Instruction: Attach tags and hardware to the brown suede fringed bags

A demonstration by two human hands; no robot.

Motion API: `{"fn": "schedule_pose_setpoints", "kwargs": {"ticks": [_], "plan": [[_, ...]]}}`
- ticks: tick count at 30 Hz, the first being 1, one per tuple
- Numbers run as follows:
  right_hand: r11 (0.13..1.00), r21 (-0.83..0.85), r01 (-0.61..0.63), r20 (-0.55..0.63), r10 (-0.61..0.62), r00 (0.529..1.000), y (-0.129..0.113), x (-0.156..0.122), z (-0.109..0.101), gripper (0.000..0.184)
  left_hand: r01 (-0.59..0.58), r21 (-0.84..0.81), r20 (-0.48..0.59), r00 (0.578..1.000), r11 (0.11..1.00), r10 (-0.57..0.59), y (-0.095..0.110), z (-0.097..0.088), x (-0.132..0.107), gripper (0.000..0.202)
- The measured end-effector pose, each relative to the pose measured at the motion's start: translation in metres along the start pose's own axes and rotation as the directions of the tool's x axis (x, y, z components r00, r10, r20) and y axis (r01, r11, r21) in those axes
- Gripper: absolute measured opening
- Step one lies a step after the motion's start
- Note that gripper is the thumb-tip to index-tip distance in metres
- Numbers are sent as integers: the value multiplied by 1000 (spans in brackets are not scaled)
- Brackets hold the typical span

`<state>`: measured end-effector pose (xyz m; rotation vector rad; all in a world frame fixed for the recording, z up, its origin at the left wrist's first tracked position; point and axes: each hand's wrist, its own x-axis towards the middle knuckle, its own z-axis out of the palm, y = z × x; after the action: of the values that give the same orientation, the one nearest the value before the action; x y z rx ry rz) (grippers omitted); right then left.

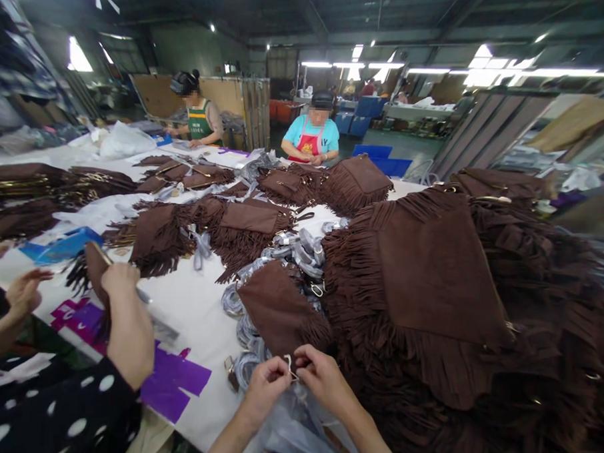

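My left hand [265, 388] and my right hand [324, 380] meet low in the middle of the view, fingers pinched together on a small pale loop or strip [289, 365] that I cannot name. Just beyond them lies a brown suede fringed bag [278, 309] on a heap of plastic-wrapped straps [247, 334]. Clear plastic wrapping [293, 430] lies under my wrists.
A big pile of brown fringed bags [430, 279] fills the right side. More bags [242, 220] are spread over the white table [198, 315]. A co-worker's hand in a polka-dot sleeve [125, 319] holds a brown piece at left. Two people stand at the far end.
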<state>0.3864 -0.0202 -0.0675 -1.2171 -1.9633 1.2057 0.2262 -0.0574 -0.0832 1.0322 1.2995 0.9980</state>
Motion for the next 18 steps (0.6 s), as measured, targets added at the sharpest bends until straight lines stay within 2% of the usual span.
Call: {"fn": "schedule_pose_setpoints", "kwargs": {"ticks": [3,5,7,9,11,14,16,18], "plan": [[981,-126,148,57,-142,988,-9,-5,-7,28,16,-53,-8,1000,998,-17,-4,2,2,15],[976,-101,191,47,-187,981,-11,-9,-9,31,38,-90,-26,999,995,-41,-8,3,4,18],[986,-85,144,-25,-146,989,-5,-12,-11,29,67,-125,-40,997,990,-72,-13,3,7,20],[991,-134,19,-91,-31,995,9,-17,-14,25,95,-153,-49,993,984,-103,-16,2,8,20],[970,-213,-113,-105,93,990,25,-24,-16,24,119,-172,-52,990,978,-129,-18,0,8,19],[945,-274,-178,-22,179,984,40,-31,-15,40,146,-192,-50,986,970,-158,-17,0,6,15],[949,-280,-145,72,171,983,41,-32,-10,47,160,-203,-36,985,966,-170,-13,1,4,14],[940,-325,-105,124,153,981,36,-31,-6,44,176,-232,-10,983,957,-183,-9,2,2,14]]}}
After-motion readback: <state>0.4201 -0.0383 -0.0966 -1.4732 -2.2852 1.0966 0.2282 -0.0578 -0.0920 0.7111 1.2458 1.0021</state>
